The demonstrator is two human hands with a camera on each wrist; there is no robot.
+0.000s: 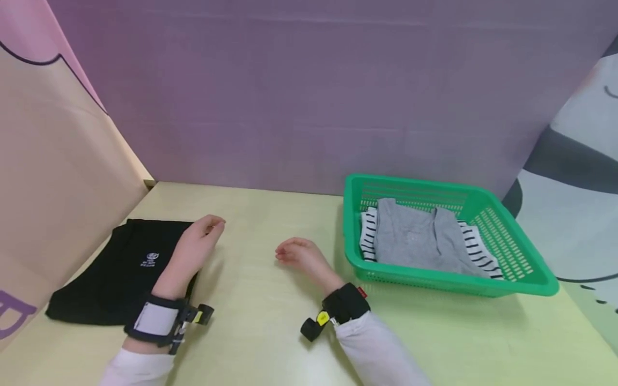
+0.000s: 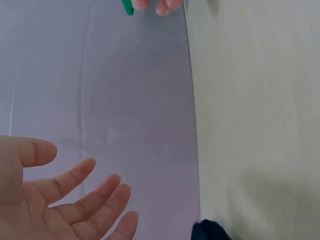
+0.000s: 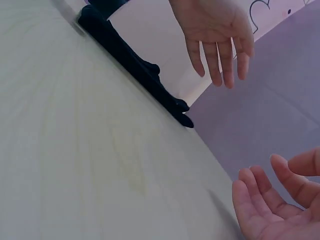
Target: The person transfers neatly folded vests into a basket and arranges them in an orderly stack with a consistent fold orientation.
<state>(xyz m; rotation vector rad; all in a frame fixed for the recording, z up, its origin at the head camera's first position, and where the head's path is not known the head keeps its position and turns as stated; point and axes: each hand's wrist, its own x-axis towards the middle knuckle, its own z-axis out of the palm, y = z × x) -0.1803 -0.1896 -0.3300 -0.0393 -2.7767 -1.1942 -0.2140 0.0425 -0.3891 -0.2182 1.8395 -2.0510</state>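
A folded black garment (image 1: 120, 273) with a small white print lies on the table's left side. Above its right edge hovers my left hand (image 1: 198, 244), holding nothing; its fingers are spread and loosely bent in the left wrist view (image 2: 85, 205). My right hand (image 1: 306, 257) is over the middle of the table, also holding nothing, its fingers gently curved in the right wrist view (image 3: 280, 200). To the right of it stands a green plastic basket (image 1: 454, 284). Inside lies a folded grey garment (image 1: 415, 241) on top of a black-and-white striped one (image 1: 369, 236).
The pale yellow table (image 1: 256, 332) meets a purple-grey cloth wall (image 1: 289, 107) at the back. A printed cloth hanging (image 1: 58, 161) runs along the left side, and another printed panel (image 1: 579, 161) is behind the basket on the right.
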